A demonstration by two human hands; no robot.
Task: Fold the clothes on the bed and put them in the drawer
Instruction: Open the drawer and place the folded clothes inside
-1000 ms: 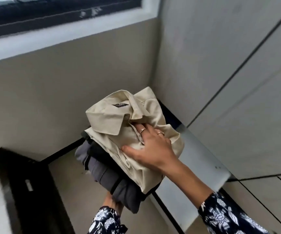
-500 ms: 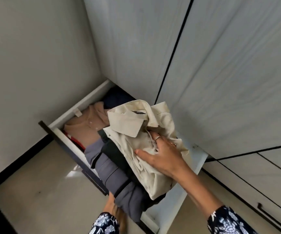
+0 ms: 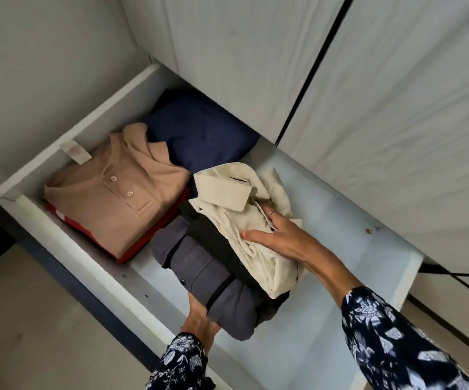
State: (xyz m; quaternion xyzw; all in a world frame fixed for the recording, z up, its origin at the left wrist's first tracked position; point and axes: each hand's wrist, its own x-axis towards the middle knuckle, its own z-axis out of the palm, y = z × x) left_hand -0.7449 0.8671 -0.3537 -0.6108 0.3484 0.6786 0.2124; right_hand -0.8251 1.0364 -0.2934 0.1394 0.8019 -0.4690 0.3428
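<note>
I hold a stack of folded clothes low inside the open white drawer. On top lies a cream collared shirt, under it a dark garment and a grey button shirt. My right hand presses flat on the cream shirt. My left hand supports the stack from below, mostly hidden by the grey shirt. Whether the stack rests on the drawer floor I cannot tell.
In the drawer's left part lie a folded tan polo over a red garment, and a navy piece behind. White wardrobe doors rise above the drawer. Beige floor lies in front.
The stack has gone down from chest height into the drawer, beside the tan polo. The view has swung down onto the open drawer. Both hands keep their hold.
</note>
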